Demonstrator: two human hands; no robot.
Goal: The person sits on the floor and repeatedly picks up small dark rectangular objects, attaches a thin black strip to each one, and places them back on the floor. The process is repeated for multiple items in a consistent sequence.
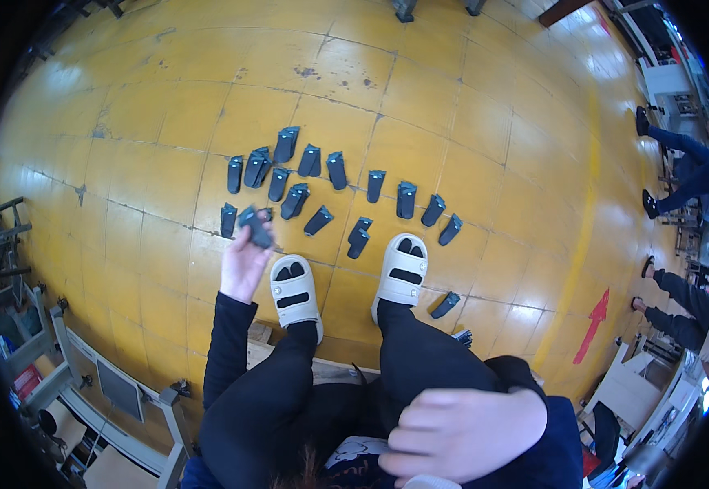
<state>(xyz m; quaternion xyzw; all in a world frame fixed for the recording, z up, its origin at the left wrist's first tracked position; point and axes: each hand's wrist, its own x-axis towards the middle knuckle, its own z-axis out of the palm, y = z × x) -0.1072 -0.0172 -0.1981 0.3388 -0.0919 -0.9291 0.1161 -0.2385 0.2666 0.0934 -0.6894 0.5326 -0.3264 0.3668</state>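
Note:
My left hand (246, 262) is raised above the floor, its fingers closed around a dark, flat, oblong pack (256, 229) with a teal end. Just beyond it and to the right lie several similar packs, some singly and some overlapping, such as this upright one (336, 170), a stacked pair (359, 237) and one at the far side (287, 143). Another pack (446, 305) rests right of my right foot. Over my lap is my right hand (468, 430), its fingers curled; whatever they may hold is hidden.
My feet, in cream sandals (295, 292), stand on the yellow tiled floor (150, 244). A small dark bundle (463, 337) lies beside my right knee. Metal frames (118, 383) stand at left. A red arrow (591, 326) marks the floor at right, where other people's legs (680, 163) show.

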